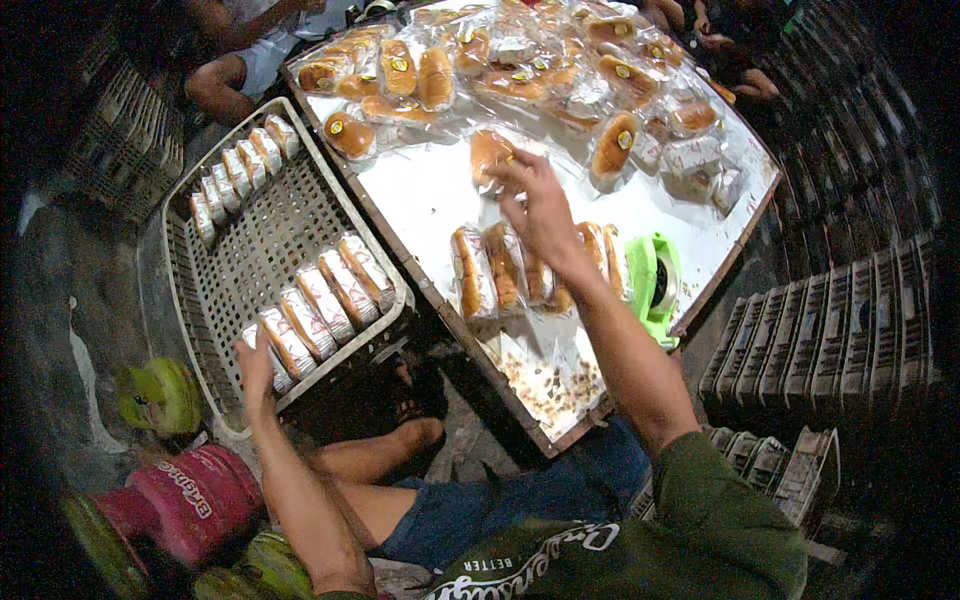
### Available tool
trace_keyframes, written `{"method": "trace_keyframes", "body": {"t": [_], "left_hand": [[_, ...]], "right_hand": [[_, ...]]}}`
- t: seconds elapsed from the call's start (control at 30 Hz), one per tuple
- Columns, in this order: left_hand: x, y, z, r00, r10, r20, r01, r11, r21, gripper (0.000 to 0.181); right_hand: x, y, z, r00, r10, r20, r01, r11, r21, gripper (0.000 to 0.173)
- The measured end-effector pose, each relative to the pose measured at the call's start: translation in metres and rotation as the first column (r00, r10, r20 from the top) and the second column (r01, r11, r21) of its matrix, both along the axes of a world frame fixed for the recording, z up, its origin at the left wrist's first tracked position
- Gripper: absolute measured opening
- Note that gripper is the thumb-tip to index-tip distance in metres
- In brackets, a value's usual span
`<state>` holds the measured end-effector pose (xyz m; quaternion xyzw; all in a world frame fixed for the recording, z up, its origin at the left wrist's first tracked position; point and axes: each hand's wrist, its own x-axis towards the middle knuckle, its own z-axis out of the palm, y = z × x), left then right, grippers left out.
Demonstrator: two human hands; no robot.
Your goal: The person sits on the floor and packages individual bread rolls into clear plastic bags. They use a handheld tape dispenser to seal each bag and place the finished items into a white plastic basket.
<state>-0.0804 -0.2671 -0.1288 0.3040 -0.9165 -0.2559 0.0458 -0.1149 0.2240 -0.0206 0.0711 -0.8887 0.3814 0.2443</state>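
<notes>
My left hand [256,369] is at the near corner of a plastic crate [259,232], its fingers around the end bun [271,360] of a row. That row of wrapped buns [330,304] stands on edge along the crate's near side; another row [244,169] lines the far side. Over the white tabletop [409,195], my right hand [536,202] pinches the right edge of a plastic-wrapped bun [489,156]; the fingers are slightly blurred. Below it stands a row of wrapped buns [476,274], partly hidden by my right forearm. A green tape dispenser [655,289] stands at that row's right end.
Many wrapped buns with yellow stickers [525,75] are heaped across the table's far side. Stacked crates [821,330] stand at right, more [124,135] at left. A red gas cylinder [184,499] is at lower left. Other people's limbs [225,82] show beyond the table.
</notes>
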Motion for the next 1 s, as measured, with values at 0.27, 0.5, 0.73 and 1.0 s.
{"method": "trace_keyframes", "body": {"t": [0.27, 0.5, 0.73, 1.0], "left_hand": [[-0.005, 0.285, 0.144, 0.926, -0.077, -0.370, 0.374, 0.057, 0.925, 0.073], [0.091, 0.367, 0.170, 0.507, -0.433, -0.745, 0.860, 0.303, 0.410, 0.022], [0.100, 0.330, 0.164, 0.420, -0.287, -0.861, 0.830, 0.506, 0.237, 0.020], [0.073, 0.338, 0.179, 0.545, -0.014, -0.839, 0.789, 0.348, 0.507, 0.023]], "right_hand": [[0.150, -0.042, 0.038, 0.908, 0.411, -0.077, -0.394, 0.902, 0.174, 0.044], [0.182, 0.007, 0.062, 0.984, -0.078, -0.161, 0.036, 0.967, -0.252, 0.019], [0.209, -0.017, 0.079, 0.952, -0.247, -0.181, 0.199, 0.948, -0.247, 0.006], [0.165, -0.049, 0.081, 0.991, 0.023, -0.128, -0.114, 0.622, -0.774, 0.013]]}}
